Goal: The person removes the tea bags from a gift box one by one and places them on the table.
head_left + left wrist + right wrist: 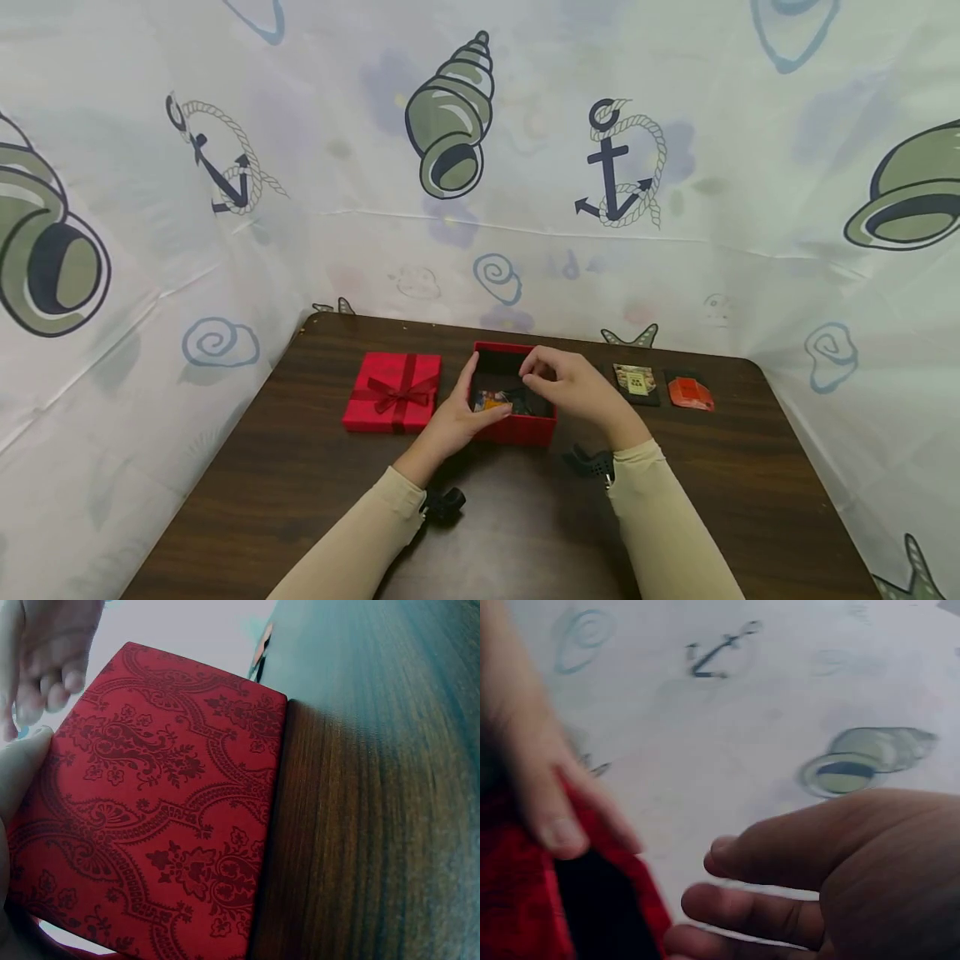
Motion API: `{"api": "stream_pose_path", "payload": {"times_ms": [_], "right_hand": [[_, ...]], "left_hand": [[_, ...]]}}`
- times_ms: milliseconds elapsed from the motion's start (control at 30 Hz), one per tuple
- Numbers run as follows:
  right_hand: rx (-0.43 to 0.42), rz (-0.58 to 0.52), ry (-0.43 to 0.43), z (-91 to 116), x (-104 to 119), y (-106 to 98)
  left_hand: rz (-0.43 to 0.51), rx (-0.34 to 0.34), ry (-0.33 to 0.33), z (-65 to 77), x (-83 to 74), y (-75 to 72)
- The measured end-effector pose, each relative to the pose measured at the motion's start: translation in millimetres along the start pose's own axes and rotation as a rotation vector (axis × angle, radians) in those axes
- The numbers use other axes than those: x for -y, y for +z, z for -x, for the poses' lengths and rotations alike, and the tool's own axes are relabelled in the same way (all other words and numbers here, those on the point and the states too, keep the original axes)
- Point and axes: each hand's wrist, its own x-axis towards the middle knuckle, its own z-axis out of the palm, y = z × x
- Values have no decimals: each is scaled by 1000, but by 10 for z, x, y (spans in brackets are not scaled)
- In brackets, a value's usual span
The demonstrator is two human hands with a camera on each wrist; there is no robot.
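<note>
A red gift box [517, 430] with a dark inside stands uncovered in the middle of the table. Small packets with colourful print [491, 400] lie inside it. My left hand [459, 412] grips the box at its left side, thumb over the front rim and fingers along the left wall. The left wrist view shows the box's red patterned front [165, 802] close up, the thumb at its edge. Over the right part of the box hovers my right hand [573, 387], fingers loosely bent. Nothing shows between its thumb and fingers [739, 907] in the right wrist view.
Left of the box lies its red lid [375, 375] with a dark red bow. To the right are a dark packet with a yellowish label [637, 382] and another with an orange-red front [690, 393]. A printed curtain [540, 167] hangs behind the brown table [300, 483].
</note>
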Motion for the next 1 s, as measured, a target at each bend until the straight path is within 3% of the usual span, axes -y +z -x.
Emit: {"api": "stream_pose_path", "payload": {"times_ms": [167, 367, 667, 833, 1000], "right_hand": [[98, -52, 28, -176, -74, 141], [157, -13, 87, -396, -206, 227], [370, -107, 293, -740, -268, 134], [475, -24, 369, -823, -220, 110], [523, 70, 389, -913, -186, 182]], "left_hand": [[8, 9, -4, 9, 5, 9], [17, 11, 4, 11, 3, 16], [6, 13, 3, -17, -38, 7], [-9, 15, 2, -18, -27, 3], [-1, 9, 4, -10, -10, -9]]}}
